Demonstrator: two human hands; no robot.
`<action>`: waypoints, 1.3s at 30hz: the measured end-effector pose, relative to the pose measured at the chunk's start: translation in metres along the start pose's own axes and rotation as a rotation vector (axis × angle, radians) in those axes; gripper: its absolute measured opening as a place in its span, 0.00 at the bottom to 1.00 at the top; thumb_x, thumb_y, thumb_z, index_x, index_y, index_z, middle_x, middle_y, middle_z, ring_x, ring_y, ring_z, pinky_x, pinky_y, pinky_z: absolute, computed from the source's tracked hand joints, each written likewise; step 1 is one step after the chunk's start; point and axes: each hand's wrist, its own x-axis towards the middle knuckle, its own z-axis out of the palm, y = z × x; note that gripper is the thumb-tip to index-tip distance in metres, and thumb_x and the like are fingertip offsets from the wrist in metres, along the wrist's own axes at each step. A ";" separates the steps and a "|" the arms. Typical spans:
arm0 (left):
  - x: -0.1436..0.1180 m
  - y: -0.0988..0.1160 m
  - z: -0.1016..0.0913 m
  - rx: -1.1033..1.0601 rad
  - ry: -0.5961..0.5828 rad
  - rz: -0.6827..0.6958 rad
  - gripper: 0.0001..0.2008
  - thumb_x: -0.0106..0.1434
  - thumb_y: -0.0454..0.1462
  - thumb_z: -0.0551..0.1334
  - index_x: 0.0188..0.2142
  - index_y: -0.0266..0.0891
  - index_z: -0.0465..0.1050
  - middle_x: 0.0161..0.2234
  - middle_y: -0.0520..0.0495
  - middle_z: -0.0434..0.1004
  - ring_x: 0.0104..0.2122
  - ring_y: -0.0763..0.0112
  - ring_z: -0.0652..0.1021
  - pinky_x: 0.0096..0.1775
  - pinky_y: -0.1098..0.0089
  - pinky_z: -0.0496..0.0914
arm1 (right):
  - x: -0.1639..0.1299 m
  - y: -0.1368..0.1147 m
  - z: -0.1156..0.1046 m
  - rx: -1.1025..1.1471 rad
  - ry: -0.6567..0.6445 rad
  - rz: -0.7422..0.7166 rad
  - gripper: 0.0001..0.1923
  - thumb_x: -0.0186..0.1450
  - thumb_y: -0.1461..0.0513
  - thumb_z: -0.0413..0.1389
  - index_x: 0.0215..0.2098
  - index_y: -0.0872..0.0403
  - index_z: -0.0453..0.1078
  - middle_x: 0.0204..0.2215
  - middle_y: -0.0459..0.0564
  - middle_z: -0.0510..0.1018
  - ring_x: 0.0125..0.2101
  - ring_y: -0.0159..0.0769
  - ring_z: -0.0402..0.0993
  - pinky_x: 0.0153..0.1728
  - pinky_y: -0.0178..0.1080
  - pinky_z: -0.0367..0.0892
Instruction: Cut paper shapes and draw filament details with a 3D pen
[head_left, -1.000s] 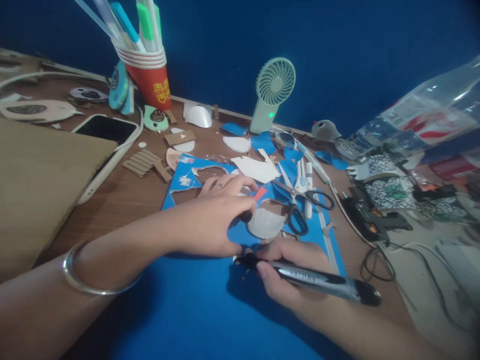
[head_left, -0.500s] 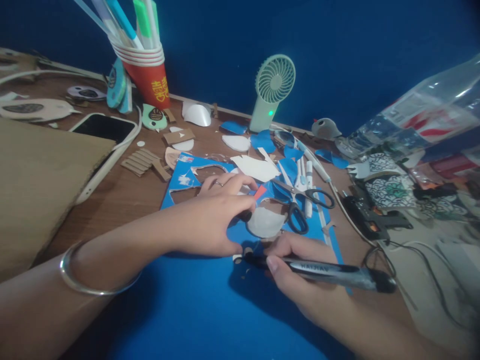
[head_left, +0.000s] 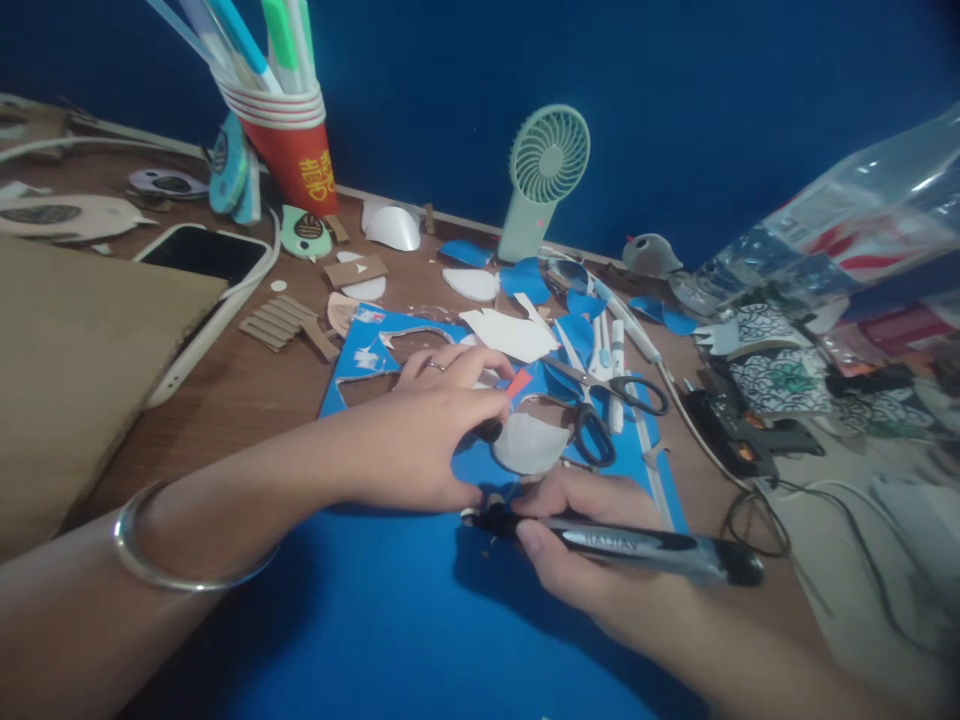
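My left hand (head_left: 431, 430) lies flat on a blue paper sheet (head_left: 390, 610), its fingers pressing near a small red scrap (head_left: 519, 383) and a pale curved cutout (head_left: 529, 443). It wears a ring and a silver bangle (head_left: 180, 560). My right hand (head_left: 592, 560) grips a black marker (head_left: 637, 545), whose tip rests on a small white piece (head_left: 474, 516) at the blue sheet. Black-handled scissors (head_left: 600, 405) lie just beyond both hands.
Behind stand a red cup of pens (head_left: 296, 140) and a green hand fan (head_left: 544, 175). A phone (head_left: 206, 258) and a cardboard sheet (head_left: 67, 370) lie left. A glue gun (head_left: 739, 440) with cable, a plastic bottle (head_left: 832, 235) and paper scraps crowd the right.
The marker's rear end swung right, then came back left and slightly up in my right hand. My left hand stayed pressed on the sheet.
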 end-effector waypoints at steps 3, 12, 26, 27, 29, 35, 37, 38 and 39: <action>0.000 0.000 0.000 0.003 -0.003 0.002 0.14 0.48 0.42 0.63 0.35 0.45 0.66 0.56 0.49 0.51 0.56 0.46 0.53 0.50 0.51 0.59 | -0.001 0.001 0.000 -0.021 0.001 0.011 0.07 0.53 0.65 0.55 0.19 0.55 0.65 0.15 0.43 0.70 0.16 0.27 0.62 0.17 0.30 0.59; -0.001 -0.002 0.001 -0.024 0.009 0.002 0.14 0.47 0.40 0.63 0.35 0.45 0.67 0.55 0.49 0.53 0.56 0.45 0.54 0.50 0.49 0.59 | 0.000 0.003 0.004 -0.069 -0.007 -0.082 0.02 0.51 0.66 0.58 0.23 0.55 0.69 0.21 0.45 0.76 0.21 0.28 0.70 0.22 0.29 0.64; 0.000 -0.012 0.011 -0.017 0.069 0.054 0.14 0.46 0.42 0.63 0.34 0.45 0.66 0.57 0.53 0.50 0.56 0.45 0.52 0.50 0.50 0.58 | -0.001 0.004 0.005 -0.073 0.024 -0.035 0.03 0.50 0.66 0.57 0.21 0.54 0.68 0.19 0.44 0.74 0.18 0.28 0.67 0.20 0.29 0.62; 0.000 -0.013 0.012 -0.014 0.076 0.061 0.14 0.46 0.42 0.63 0.34 0.46 0.66 0.57 0.54 0.50 0.56 0.45 0.52 0.50 0.49 0.58 | -0.001 0.004 0.005 -0.073 0.025 -0.044 0.03 0.50 0.66 0.57 0.21 0.54 0.68 0.18 0.44 0.74 0.18 0.28 0.67 0.20 0.29 0.62; 0.001 -0.014 0.013 -0.012 0.080 0.060 0.14 0.47 0.42 0.63 0.34 0.46 0.66 0.57 0.54 0.49 0.56 0.45 0.52 0.49 0.49 0.59 | 0.000 0.005 0.005 -0.068 0.024 -0.068 0.03 0.50 0.66 0.58 0.21 0.55 0.68 0.18 0.44 0.74 0.18 0.27 0.67 0.20 0.29 0.62; 0.000 -0.007 0.006 -0.021 0.026 0.030 0.14 0.47 0.42 0.63 0.35 0.45 0.66 0.57 0.53 0.50 0.56 0.45 0.53 0.50 0.49 0.59 | -0.001 0.004 0.004 -0.086 0.016 -0.059 0.03 0.51 0.66 0.58 0.21 0.55 0.68 0.19 0.44 0.75 0.19 0.28 0.69 0.20 0.28 0.63; -0.001 -0.005 0.004 -0.026 0.026 0.029 0.14 0.47 0.42 0.63 0.35 0.45 0.66 0.57 0.53 0.49 0.56 0.45 0.53 0.49 0.49 0.60 | -0.001 0.004 0.004 -0.088 0.015 -0.049 0.03 0.51 0.66 0.58 0.21 0.55 0.67 0.19 0.44 0.75 0.19 0.28 0.69 0.21 0.28 0.63; -0.001 -0.005 0.004 -0.027 0.023 0.023 0.14 0.47 0.42 0.63 0.35 0.45 0.66 0.57 0.53 0.49 0.56 0.45 0.53 0.49 0.49 0.60 | -0.001 0.003 0.004 -0.084 0.015 -0.042 0.04 0.51 0.66 0.58 0.21 0.55 0.67 0.19 0.44 0.75 0.19 0.28 0.69 0.21 0.28 0.63; -0.001 -0.004 0.004 -0.026 0.016 0.016 0.14 0.47 0.42 0.63 0.35 0.45 0.66 0.57 0.53 0.49 0.56 0.45 0.53 0.49 0.49 0.60 | -0.001 0.002 0.004 -0.080 0.015 -0.035 0.04 0.51 0.66 0.58 0.21 0.55 0.67 0.19 0.44 0.75 0.19 0.27 0.69 0.20 0.28 0.62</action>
